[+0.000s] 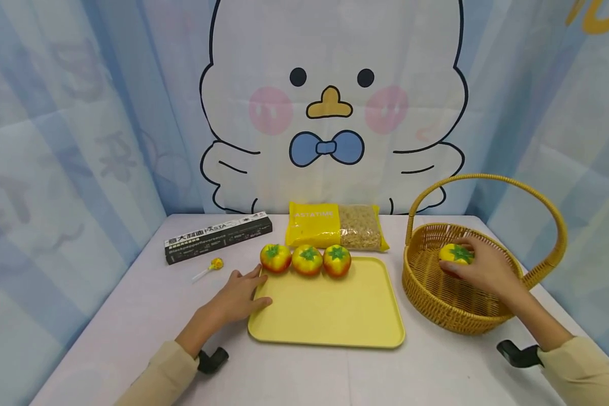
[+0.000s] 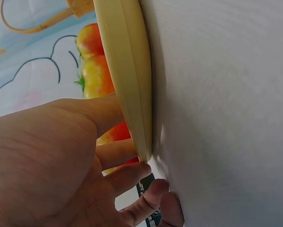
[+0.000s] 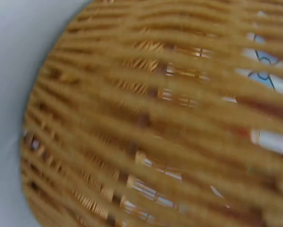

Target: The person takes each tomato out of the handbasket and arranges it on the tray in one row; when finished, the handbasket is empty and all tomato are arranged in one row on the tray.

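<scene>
My right hand (image 1: 486, 269) reaches into the round wicker basket (image 1: 431, 304) and grips a red-and-yellow tomato (image 1: 455, 254) with a green leafy top. The basket's woven side (image 3: 99, 109) fills the right wrist view and mostly hides that hand. Three similar tomatoes, on the left (image 1: 276, 258), in the middle (image 1: 307, 260) and on the right (image 1: 337, 261), sit in a row along the far edge of the yellow tray (image 1: 330, 310). At the tray's left edge rests my left hand (image 1: 239, 299), its fingers spread and touching the rim (image 2: 127, 71).
Behind the tray lies a yellow pasta bag (image 1: 314, 225). A black-and-white pasta box (image 1: 218, 238) is at the back left, with a lollipop (image 1: 215, 264) in front of it. The basket's tall handle (image 1: 487, 177) arches above its rim. Curtains enclose the table.
</scene>
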`<state>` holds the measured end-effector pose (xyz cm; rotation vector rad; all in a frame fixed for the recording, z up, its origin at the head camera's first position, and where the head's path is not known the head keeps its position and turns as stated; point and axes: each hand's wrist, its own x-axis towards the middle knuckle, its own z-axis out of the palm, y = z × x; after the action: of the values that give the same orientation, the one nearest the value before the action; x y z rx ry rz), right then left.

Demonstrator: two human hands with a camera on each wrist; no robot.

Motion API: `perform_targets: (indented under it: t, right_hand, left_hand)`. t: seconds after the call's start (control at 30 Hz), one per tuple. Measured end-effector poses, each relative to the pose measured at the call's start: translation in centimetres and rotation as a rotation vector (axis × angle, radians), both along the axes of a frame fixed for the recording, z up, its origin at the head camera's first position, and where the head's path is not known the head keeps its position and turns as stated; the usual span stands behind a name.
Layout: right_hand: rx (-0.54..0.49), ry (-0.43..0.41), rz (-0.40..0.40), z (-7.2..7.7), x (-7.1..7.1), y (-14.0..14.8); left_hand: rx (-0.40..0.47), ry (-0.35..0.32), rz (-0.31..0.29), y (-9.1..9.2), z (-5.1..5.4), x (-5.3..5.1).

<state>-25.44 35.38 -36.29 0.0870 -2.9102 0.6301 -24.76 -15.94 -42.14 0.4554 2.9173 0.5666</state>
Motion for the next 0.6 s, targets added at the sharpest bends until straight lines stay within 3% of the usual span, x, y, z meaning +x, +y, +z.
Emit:
perform_targets:
  t: [0.6]
  right_hand:
    - [-0.087, 0.096, 0.065, -0.3, 0.1, -4.0]
  left_hand:
    - [0.007, 0.000, -0.001, -0.1, 0.1, -0.1]
